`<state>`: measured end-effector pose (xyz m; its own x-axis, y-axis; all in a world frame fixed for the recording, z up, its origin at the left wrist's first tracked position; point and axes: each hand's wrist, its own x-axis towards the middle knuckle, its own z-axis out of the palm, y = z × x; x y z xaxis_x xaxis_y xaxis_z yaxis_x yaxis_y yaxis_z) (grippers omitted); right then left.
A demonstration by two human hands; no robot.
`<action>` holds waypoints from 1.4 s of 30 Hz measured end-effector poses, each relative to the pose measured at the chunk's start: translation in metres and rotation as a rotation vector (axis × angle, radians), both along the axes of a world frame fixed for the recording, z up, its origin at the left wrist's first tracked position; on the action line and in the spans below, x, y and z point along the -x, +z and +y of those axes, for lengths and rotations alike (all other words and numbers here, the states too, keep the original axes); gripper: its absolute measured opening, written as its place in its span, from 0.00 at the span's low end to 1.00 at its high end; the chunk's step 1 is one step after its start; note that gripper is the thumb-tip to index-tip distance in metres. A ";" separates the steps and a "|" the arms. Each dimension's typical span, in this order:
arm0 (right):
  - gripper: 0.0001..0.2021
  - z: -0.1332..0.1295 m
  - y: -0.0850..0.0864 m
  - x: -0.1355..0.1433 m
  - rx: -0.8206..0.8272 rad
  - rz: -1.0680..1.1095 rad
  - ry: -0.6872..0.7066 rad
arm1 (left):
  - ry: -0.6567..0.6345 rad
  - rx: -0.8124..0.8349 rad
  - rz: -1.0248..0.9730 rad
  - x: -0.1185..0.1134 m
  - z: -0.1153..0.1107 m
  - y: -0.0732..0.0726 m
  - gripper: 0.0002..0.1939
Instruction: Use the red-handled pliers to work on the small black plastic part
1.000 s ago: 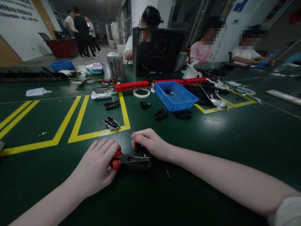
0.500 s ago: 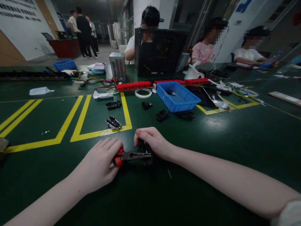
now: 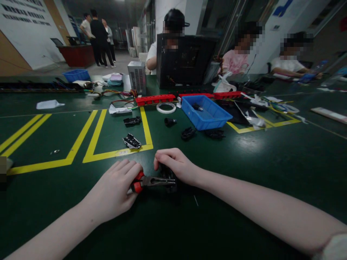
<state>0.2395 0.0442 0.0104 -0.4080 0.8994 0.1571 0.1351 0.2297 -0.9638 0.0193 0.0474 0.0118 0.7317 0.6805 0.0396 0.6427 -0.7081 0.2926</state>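
My left hand (image 3: 118, 186) is closed round the red handles of a pair of long-nose pliers (image 3: 157, 181), whose jaws point to the right. The jaw tips lie against a black plastic part (image 3: 171, 187); whether they grip it I cannot tell. My right hand (image 3: 177, 164) is closed on that same part, its fingers hiding much of it. A thin pale pin (image 3: 195, 200) lies on the table just right of the part. Beyond my hands lie a black and silver part (image 3: 132, 141), another black part (image 3: 132, 121) and a black cone-shaped piece (image 3: 170, 122).
A blue bin (image 3: 206, 115) with a dark piece inside stands ahead, two black parts (image 3: 188, 133) beside it. Behind are a white tape roll (image 3: 166, 108), red strips (image 3: 157, 99), cables, a metal box (image 3: 137, 77) and a black computer case (image 3: 187, 61). Several people are across the table.
Both hands keep nearly the same pose with the pliers at the black part. The whole view has shifted very slightly.
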 end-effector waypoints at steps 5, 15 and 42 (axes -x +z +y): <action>0.16 0.000 0.001 0.001 -0.017 -0.029 0.020 | 0.001 -0.032 -0.025 0.001 -0.003 -0.001 0.11; 0.16 0.001 0.003 0.002 -0.002 -0.022 -0.016 | 0.028 -0.139 -0.047 0.000 -0.004 -0.004 0.12; 0.15 0.000 0.004 0.005 0.118 -0.004 -0.059 | 0.021 -0.254 -0.010 0.000 -0.007 -0.005 0.19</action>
